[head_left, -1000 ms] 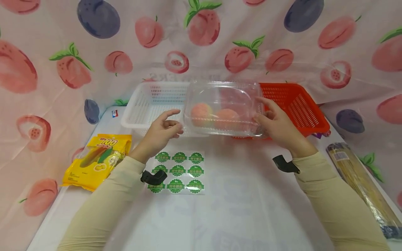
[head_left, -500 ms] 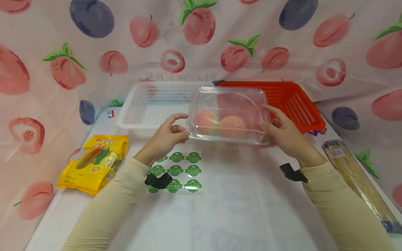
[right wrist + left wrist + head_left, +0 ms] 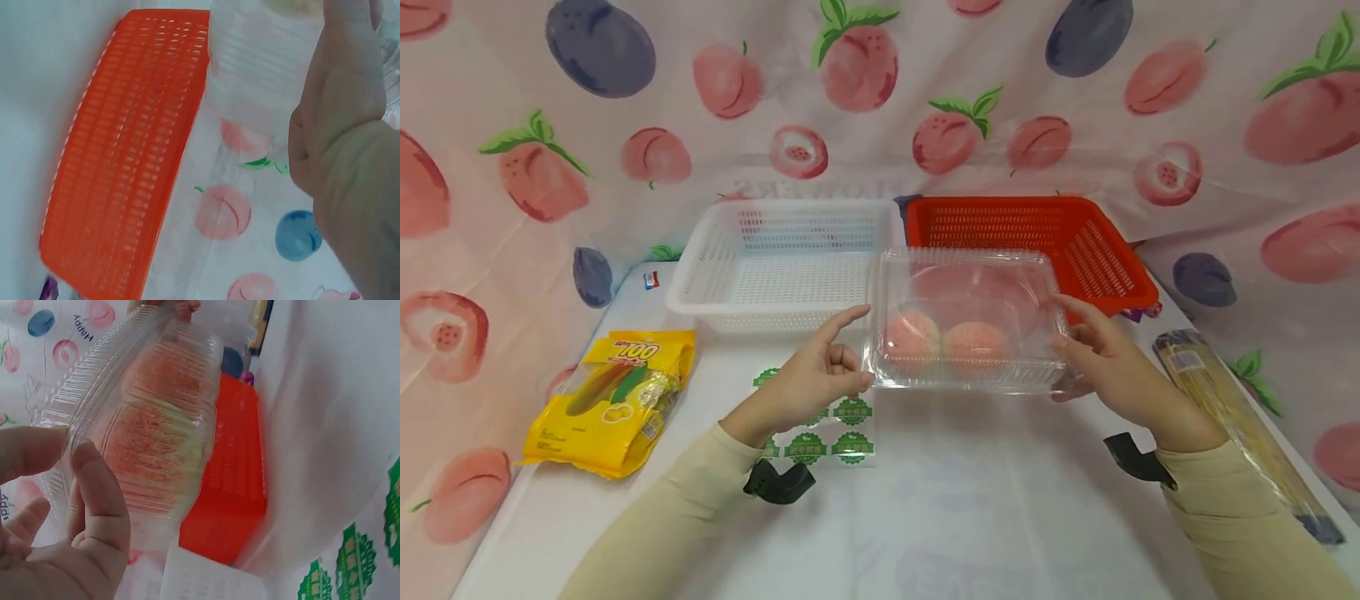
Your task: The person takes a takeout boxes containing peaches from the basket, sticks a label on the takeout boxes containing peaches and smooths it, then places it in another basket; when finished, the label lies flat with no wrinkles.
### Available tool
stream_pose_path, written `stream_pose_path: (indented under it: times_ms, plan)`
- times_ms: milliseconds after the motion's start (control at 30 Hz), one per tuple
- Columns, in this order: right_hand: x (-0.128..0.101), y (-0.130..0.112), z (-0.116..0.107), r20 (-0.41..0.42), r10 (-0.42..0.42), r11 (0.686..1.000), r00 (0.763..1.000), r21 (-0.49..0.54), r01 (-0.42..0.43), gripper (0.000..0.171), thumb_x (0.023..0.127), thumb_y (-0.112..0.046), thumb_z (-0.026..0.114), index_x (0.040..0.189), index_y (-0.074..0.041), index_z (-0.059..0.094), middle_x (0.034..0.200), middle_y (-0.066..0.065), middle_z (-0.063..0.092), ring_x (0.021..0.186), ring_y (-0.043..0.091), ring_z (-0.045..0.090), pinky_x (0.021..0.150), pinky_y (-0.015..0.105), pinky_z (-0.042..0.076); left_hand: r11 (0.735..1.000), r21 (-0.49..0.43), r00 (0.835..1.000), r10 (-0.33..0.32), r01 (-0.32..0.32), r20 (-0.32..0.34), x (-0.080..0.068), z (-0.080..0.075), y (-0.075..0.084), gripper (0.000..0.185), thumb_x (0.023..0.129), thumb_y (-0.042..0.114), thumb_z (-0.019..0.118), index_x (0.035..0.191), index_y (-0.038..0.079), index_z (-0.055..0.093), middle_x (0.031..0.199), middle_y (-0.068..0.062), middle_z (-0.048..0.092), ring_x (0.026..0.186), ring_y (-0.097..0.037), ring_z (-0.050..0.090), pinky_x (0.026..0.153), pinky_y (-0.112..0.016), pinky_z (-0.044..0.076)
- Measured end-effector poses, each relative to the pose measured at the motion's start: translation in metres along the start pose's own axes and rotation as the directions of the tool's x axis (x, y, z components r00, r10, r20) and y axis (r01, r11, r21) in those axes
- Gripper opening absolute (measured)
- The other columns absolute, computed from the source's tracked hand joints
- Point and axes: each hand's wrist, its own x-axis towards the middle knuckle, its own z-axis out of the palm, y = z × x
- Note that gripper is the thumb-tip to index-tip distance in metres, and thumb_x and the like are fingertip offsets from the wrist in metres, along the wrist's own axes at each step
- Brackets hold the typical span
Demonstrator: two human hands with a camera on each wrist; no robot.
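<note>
Worktop (image 3: 970, 500): white-covered, bearing everything below.
Long packet (image 3: 1234, 408): lying slantwise at the right edge, apparently leaving the middle free for handwork.
Sticker sheet (image 3: 852, 447): green badges showing face up; lying flat, partly hidden by the left hand, presumably set within easy reach.
Yellow bag (image 3: 606, 408): resting at the left edge, outside the working space.
Left hand (image 3: 808, 379): fingers pinching the clear container's left rim; only the edge is being taken, probably to spare the thin walls from crushing.
Right hand (image 3: 1120, 372): fingers gripping the opposite end, thumb on the near side; with a hand at each end, the load is seemingly being shared.
Clear container (image 3: 973, 283): hanging between both hands, above the worktop and before the baskets; its lid is lying over the contents, though whether it is latched cannot be told.
Round pieces (image 3: 912, 337): two, peach-coloured, sitting side by side toward the container's near wall, which is suggesting a slight tilt toward the wearer.
White basket (image 3: 775, 311): standing behind, on the left.
Red basket (image 3: 1101, 260): standing on the right, partly showing through the container; the pair is seemingly lining the back for reach.
Patterned cloth (image 3: 857, 71): hanging behind all, serving as backdrop.
</note>
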Motion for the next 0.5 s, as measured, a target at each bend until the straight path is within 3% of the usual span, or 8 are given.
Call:
stream_pose_path:
  times_ms: [167,267,500]
  plan:
    - [-0.016,0.008,-0.001,0.006,-0.034,0.993,0.999,-0.111,0.034,0.06,0.106,-0.018,0.048,0.159,-0.015,0.021,0.119,0.021,0.046,0.098,0.033,0.051,0.069,0.033,0.059,0.997,0.07,0.999,-0.023,0.021,0.03,-0.01,0.014,-0.002,0.085,0.09,0.006,0.07,0.159,0.022,0.022,0.086,-0.01,0.06,0.069,-0.018,0.058,0.066,-0.025,0.048]
    - [-0.026,0.013,-0.001,0.005,-0.047,0.985,0.999,-0.168,0.047,0.057,0.106,-0.016,0.049,0.158,-0.013,0.024,0.112,0.018,0.045,0.094,0.03,0.048,0.067,0.031,0.056,0.996,0.086,0.998,-0.029,0.025,0.05,-0.016,0.021,-0.003,0.086,0.09,0.008,0.071,0.159,0.022,0.021,0.084,-0.009,0.06,0.071,-0.025,0.061,0.066,-0.025,0.05]
    - [-0.039,0.024,-0.002,0.032,0.048,0.982,0.998,-0.183,-0.041,0.058,0.107,-0.022,0.047,0.158,-0.013,0.023,0.114,0.017,0.042,0.099,0.032,0.044,0.069,0.031,0.053,0.992,0.085,0.993,-0.098,0.093,0.06,-0.02,0.037,-0.015,0.086,0.091,0.016,0.072,0.159,0.027,0.021,0.085,-0.008,0.062,0.078,-0.04,0.062,0.064,-0.028,0.05]
